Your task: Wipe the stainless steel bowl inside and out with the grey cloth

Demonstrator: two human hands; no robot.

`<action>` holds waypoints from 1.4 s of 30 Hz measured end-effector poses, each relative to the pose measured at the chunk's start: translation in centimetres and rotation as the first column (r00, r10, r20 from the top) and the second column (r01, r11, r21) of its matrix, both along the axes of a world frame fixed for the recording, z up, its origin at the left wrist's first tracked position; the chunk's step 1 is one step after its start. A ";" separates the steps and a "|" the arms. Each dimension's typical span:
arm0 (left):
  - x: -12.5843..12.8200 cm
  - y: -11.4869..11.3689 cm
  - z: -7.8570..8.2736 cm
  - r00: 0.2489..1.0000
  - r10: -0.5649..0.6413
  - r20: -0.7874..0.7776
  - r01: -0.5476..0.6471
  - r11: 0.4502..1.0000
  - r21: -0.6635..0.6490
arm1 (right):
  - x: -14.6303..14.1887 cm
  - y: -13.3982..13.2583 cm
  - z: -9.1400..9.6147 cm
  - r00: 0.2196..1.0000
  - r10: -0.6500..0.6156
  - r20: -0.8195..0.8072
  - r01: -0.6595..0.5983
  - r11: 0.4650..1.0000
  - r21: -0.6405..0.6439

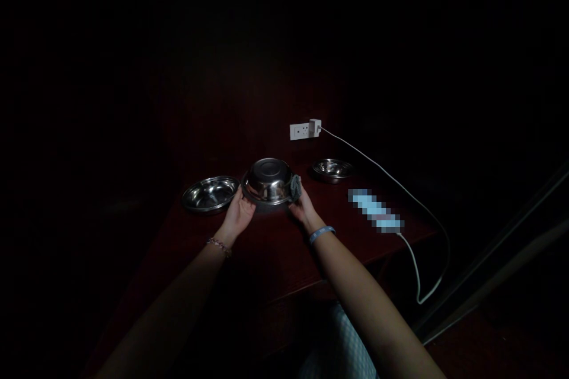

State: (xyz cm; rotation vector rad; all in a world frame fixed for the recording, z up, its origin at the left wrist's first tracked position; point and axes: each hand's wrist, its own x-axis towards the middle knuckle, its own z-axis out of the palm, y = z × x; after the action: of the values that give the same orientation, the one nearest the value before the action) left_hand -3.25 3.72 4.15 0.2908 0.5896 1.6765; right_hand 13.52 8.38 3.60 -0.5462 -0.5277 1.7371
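A steel bowl [268, 180] is held upside down just above the dark wooden table [267, 254], tilted with its base toward me. My left hand [240, 213] grips the bowl's left rim. My right hand [302, 207] is at the right rim and presses a small grey cloth [296, 188] against the bowl's side. A bead bracelet is on my left wrist and a blue band on my right.
A second steel bowl [210, 193] sits upright to the left and a third [332, 169] at the back right. A white wall socket with a charger [306, 129] feeds a white cable [413, 254] to a blurred-out object [376, 210]. The room is very dark.
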 end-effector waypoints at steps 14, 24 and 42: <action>0.2 0.1 -0.5 0.995 -0.047 -0.088 0.044 0.998 -0.044 | -0.1 -0.9 0.6 0.998 0.064 0.023 -0.065 0.997 0.042; -0.7 1.3 -0.9 0.995 0.062 -0.084 -0.066 0.997 -0.043 | 0.0 -0.2 -0.2 1.000 0.016 -0.023 -0.015 0.999 0.043; -0.7 0.9 -1.4 0.989 -0.053 -0.138 0.051 0.998 -0.019 | 0.3 0.3 -0.7 0.997 -0.059 0.048 0.058 0.998 0.022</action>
State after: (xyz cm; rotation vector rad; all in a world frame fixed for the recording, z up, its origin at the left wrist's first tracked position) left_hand -3.97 4.66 2.76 0.4109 0.6927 1.6091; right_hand 13.85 8.64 2.85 -0.5847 -0.5578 1.6644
